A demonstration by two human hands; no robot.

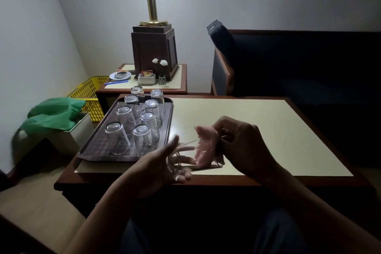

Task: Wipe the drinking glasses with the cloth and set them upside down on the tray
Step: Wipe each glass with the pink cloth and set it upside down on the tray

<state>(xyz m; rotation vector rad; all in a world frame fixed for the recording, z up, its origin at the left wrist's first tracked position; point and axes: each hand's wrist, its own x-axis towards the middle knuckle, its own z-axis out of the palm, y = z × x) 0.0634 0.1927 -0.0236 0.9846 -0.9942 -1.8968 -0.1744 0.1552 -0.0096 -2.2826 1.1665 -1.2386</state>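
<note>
Clear glass, a drinking glass (181, 159), lies on its side in the left hand (158, 169), whose fingers curl under and around it above the desk's near edge. A pale pink cloth (206, 146) fills the mouth of this glass and is pinched by the closed fingers of the right hand (241, 144), which sits just to the right of the glass; motion blur softens both cloth and glass.

On the left part of the desk (257, 126) rests a dark brown tray (99, 146), its near corner overhanging the desk's left edge. Eight glasses (142, 140) stand upside down on the tray in two rows running from the near edge to the far edge.

Beyond the far left corner of the desk stands a side table (181, 82) carrying a wooden lamp base (154, 51) with a brass column, a small vase with two white flowers (159, 62), a white holder, a saucer and a blue pen (116, 83). Left of the tray, off the desk, are a yellow basket (90, 97) and a bin lined with a green bag (53, 115). A dark sofa (299, 64) occupies the far right.
</note>
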